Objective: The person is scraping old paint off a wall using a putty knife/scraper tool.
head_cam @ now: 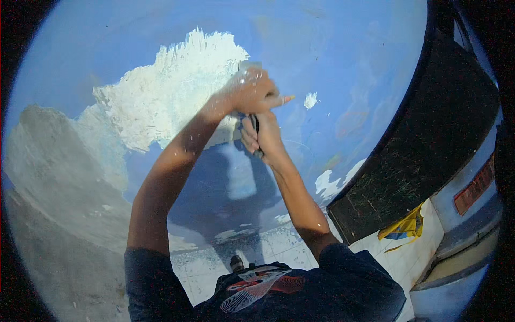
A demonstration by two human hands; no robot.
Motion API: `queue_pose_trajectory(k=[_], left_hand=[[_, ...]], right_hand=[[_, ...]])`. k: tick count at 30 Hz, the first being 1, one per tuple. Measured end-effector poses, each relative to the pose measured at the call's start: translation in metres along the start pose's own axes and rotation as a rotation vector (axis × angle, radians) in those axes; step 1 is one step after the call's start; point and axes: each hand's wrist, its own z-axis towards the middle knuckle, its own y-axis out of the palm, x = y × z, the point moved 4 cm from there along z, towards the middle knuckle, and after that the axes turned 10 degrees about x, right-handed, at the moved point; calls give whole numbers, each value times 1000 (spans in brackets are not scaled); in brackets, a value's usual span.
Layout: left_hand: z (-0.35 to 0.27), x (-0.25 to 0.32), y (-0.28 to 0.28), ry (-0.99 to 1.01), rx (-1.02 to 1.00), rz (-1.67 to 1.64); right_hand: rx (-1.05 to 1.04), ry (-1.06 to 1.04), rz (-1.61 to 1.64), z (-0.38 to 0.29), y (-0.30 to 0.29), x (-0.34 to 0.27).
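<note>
My left hand (257, 90), blurred by motion, is closed against the blue painted wall (289, 40). A flat greyish blade (250, 64), like a scraper's, shows just above its knuckles; the grip is mostly hidden in the fist. A small yellow-tipped end (292, 97) sticks out at its right side. Directly below, my right hand (263, 135) is wrapped around a dark handle (255, 122); the rest of that object cannot be made out. The hands are close together, at the right edge of a large ragged white patch (161, 88) of bared wall.
Grey bare plaster (52, 161) spans the lower left. Smaller white patches (310, 100) dot the wall. A large black panel (422, 133) stands at the right. Below it a yellow bag (406, 227) lies on the pale tiled floor (197, 277). A red-brown grille (474, 185) is farther right.
</note>
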Motion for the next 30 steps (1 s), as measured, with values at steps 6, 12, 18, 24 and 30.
queue_pose_trajectory(k=[6, 12, 18, 24, 30], left_hand=[[-17, -2, 6, 74, 130, 32], [-27, 1, 21, -127, -18, -95], [-56, 14, 38, -84, -216, 81], [-70, 6, 50, 112, -179, 123], [-57, -1, 39, 133, -155, 103]], right_hand=[[44, 12, -87, -9, 2, 8], [71, 37, -105, -23, -3, 17], [104, -108, -292, -34, -9, 56], [103, 1, 37, -33, -10, 82], [141, 96, 82, -21, -2, 76]])
